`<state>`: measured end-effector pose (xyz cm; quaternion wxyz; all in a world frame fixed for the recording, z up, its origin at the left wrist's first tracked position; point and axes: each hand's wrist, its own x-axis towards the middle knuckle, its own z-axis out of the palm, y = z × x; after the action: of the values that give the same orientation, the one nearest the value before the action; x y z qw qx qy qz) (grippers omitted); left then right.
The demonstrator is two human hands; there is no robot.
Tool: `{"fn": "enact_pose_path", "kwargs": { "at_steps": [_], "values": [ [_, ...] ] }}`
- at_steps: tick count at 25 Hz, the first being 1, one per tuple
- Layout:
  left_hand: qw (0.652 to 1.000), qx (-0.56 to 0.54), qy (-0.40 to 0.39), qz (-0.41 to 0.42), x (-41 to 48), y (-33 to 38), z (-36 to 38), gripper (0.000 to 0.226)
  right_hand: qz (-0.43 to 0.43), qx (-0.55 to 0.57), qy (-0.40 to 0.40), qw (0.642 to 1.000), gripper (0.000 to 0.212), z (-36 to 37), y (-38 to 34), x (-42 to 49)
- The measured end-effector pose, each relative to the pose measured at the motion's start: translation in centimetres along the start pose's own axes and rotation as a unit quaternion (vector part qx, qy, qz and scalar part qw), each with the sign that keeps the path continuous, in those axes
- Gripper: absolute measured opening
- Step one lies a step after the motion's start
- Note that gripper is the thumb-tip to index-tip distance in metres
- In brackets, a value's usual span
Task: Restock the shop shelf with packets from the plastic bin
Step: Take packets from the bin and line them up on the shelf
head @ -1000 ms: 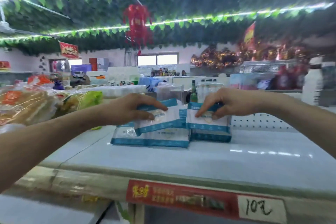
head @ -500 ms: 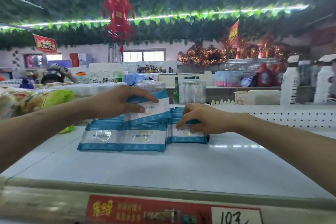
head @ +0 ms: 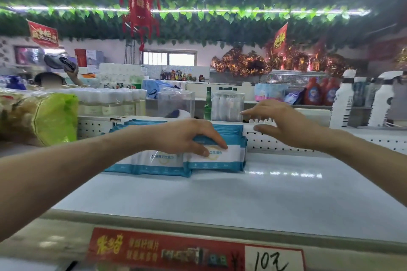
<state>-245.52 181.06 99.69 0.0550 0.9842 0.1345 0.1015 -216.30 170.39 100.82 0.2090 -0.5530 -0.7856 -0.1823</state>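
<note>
On shelf (head: 220, 200) — left hand (head: 182, 138) grips front packet (head: 220, 157) | right hand (head: 290, 125) just beside, spread, empty

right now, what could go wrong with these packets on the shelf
1. The left hand pinches the front packet of the right row; once released, it may tip forward onto the shelf.
2. The open right hand hovers by the small bottles behind the back rail; a sweep could knock them over.
</note>
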Motion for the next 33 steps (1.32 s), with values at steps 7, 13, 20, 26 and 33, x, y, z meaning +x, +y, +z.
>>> {"fn": "enact_pose_path", "kwargs": {
  "at_steps": [7,13,20,26,33],
  "values": [
    [0.993,0.110,-0.029,0.029,4.2,-0.2,2.1,0.044,0.028,-0.001,0.043,0.999,0.042,-2.8,0.2,-4.1],
    [0.985,0.169,0.009,0.042,4.1,-0.2,2.1,0.042,0.015,-0.003,0.032,0.999,0.037,-2.9,-1.5,-4.0],
    [0.971,0.179,0.142,-0.074,-5.7,-0.3,-1.5,0.036,-0.073,0.008,-0.037,0.997,0.028,0.5,-8.4,3.5],
    [0.929,0.176,0.211,-0.247,-24.6,-0.5,-4.0,0.030,-0.252,0.080,-0.036,0.964,0.027,6.1,-23.6,12.6],
    [0.842,0.210,0.181,-0.462,-49.0,6.2,2.2,0.030,-0.457,0.187,-0.105,0.863,0.027,14.3,-48.5,14.1]
  ]
}}
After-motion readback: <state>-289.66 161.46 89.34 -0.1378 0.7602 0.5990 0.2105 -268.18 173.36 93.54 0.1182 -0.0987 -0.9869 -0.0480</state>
